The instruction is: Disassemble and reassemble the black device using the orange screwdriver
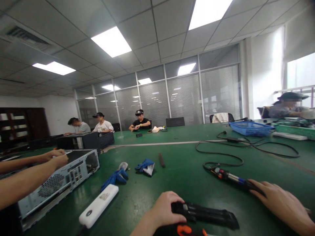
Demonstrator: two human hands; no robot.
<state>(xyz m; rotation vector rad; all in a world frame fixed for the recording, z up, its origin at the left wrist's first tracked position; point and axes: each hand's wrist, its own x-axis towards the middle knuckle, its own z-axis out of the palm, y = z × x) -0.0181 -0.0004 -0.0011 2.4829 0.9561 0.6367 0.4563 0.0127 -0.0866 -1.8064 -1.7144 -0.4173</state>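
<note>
My left hand (pixel 167 209) is closed around the near end of a long black object (pixel 211 214) with a ridged body, low over the table; its exact kind I cannot make out. Just below it, an orange-and-black handle (pixel 189 230) shows at the bottom edge of the view. On the right, my right hand (pixel 283 200) grips the dark end of a corded, pen-shaped tool (pixel 232 178) with a clear section, red and blue parts inside. Its black cable (pixel 222 159) leaves from the far end. My right fingertips are partly hidden.
A co-worker's arms reach over an open computer case (pixel 59 183) at left. Nearby lie a white power strip (pixel 99 205), blue gloves (pixel 145 166) and a dark bar (pixel 161 160). A blue basket (pixel 251 128) and a green basket (pixel 297 130) stand at back right. Other people sit around the table.
</note>
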